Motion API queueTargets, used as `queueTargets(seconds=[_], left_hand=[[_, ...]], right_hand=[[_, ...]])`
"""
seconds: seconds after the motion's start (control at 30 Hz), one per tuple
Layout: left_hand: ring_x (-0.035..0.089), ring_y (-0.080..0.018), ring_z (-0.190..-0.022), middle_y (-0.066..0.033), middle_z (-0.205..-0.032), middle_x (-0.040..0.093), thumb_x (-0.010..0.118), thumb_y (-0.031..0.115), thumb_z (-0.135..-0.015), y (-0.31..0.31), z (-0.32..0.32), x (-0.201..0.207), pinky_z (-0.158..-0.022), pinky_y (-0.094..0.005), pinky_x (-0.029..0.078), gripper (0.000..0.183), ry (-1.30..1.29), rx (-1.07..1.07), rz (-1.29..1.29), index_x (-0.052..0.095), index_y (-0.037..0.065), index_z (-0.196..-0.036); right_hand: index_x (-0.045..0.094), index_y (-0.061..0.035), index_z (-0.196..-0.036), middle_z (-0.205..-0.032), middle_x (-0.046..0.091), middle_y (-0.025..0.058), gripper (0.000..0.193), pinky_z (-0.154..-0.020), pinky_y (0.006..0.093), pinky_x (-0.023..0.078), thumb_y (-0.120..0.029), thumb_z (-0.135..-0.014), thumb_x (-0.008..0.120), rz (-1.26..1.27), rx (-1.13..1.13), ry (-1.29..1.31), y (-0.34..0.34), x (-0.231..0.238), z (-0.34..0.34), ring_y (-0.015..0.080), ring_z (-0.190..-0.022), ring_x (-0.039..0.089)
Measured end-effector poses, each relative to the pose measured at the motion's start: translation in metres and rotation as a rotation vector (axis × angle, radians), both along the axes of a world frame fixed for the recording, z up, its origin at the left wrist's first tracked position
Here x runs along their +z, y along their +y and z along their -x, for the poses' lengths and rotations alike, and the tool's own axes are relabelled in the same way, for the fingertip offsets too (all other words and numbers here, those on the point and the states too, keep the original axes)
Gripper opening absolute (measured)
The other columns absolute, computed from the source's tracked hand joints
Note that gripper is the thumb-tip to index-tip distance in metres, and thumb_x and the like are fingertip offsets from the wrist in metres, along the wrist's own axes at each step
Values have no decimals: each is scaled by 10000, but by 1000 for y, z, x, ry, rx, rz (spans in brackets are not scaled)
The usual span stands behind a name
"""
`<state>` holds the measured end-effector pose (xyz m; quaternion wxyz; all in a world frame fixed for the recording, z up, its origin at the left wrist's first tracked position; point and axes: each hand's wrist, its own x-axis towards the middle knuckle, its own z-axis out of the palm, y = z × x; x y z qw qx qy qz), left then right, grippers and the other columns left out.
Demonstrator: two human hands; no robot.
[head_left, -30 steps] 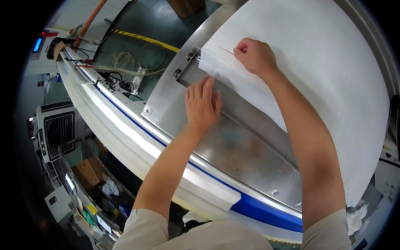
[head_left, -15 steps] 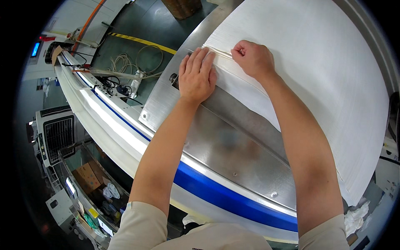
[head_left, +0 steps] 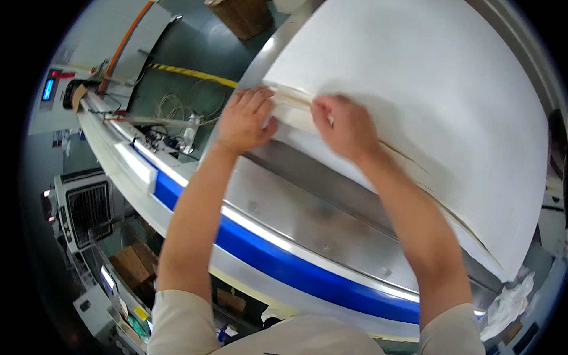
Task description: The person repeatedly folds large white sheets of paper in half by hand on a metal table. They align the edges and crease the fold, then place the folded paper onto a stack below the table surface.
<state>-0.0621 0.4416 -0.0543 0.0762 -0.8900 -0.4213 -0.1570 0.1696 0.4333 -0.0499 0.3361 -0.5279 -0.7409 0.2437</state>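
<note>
A large pile of thin white sheets (head_left: 426,83), whose material I cannot tell, spreads over a brushed metal table (head_left: 302,219). Along its near edge the layers part, with dark gaps between them to the right. My left hand (head_left: 245,121) rests at the left corner of that edge, fingers stretched forward and thumb apart. Just right of it, my right hand (head_left: 346,127) is closed at the same edge, its fingertips pinched on the upper layers of sheet. Motion blurs it, and the exact grip is partly hidden.
A blue band (head_left: 296,272) and a pale rail run along the table's near side. At left are cables (head_left: 171,106) on the floor and yellow-black tape (head_left: 192,73). A brown bin (head_left: 242,18) stands beyond. Crumpled white plastic (head_left: 510,305) lies at lower right.
Both hands have come toward me and left, the right one now lower at the sheet edge. Gaps have appeared between layers along the edge at right. The whole view has shifted slightly.
</note>
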Motion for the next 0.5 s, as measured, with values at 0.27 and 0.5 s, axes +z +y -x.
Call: queueTargets(seconds=[0.27, 0.5], left_hand=[[530, -300, -1078, -115, -1153, 557, 640, 92, -673, 18, -30, 46, -952, -433, 391, 503, 469, 43, 440, 528, 101, -1163], [593, -258, -998, -96, -1011, 630, 592, 85, -764, 35, -88, 17, -872, -380, 455, 294, 1004, 257, 423, 631, 100, -1055]], right_hand=[[680, -79, -792, -773, 657, 136, 374, -706, 432, 489, -370, -923, 484, 200, -486, -682, -170, -3, -235, 323, -729, 624], [692, -51, -699, -725, 666, 145, 626, -896, 452, 416, -480, -961, 321, 419, -776, -889, -326, -7, -535, 321, -724, 635]])
